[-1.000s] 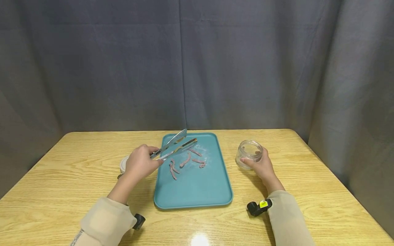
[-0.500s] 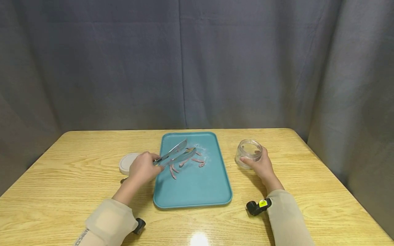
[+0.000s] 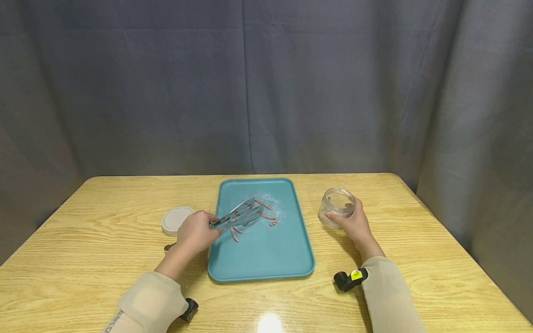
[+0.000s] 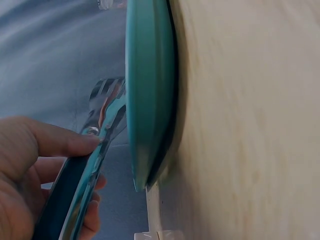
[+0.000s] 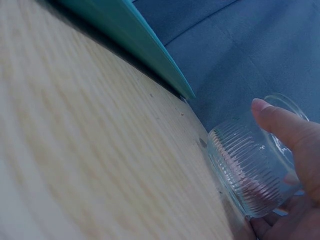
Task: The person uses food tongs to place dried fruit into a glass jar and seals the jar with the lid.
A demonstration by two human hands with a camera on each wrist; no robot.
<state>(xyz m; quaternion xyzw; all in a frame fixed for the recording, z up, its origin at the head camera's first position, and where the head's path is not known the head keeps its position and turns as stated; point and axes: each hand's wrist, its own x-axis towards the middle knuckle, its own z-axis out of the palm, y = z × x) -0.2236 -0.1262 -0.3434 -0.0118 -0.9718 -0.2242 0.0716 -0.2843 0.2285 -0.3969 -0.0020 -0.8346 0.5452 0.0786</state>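
Observation:
My left hand grips metal tongs low over the blue-green tray. The tong tips are close together among several thin pinkish strips, like raw meat, partly covering some. In the left wrist view a pinkish streak shows between the arms of the tongs; whether a strip is pinched there I cannot tell. To the right of the tray, my right hand holds a lidless glass jar on the table, thumb against its side. The right wrist view shows ribbed glass on the jar.
White powder is scattered on the tray's far part. A round white lid lies on the wooden table left of the tray. A small object is partly hidden behind the left wrist. Grey curtains hang behind the table.
The tongs have come down onto the strips, and their arms have drawn closer together. My left hand has shifted slightly right and down, uncovering the lid. My right hand and the jar stay put.

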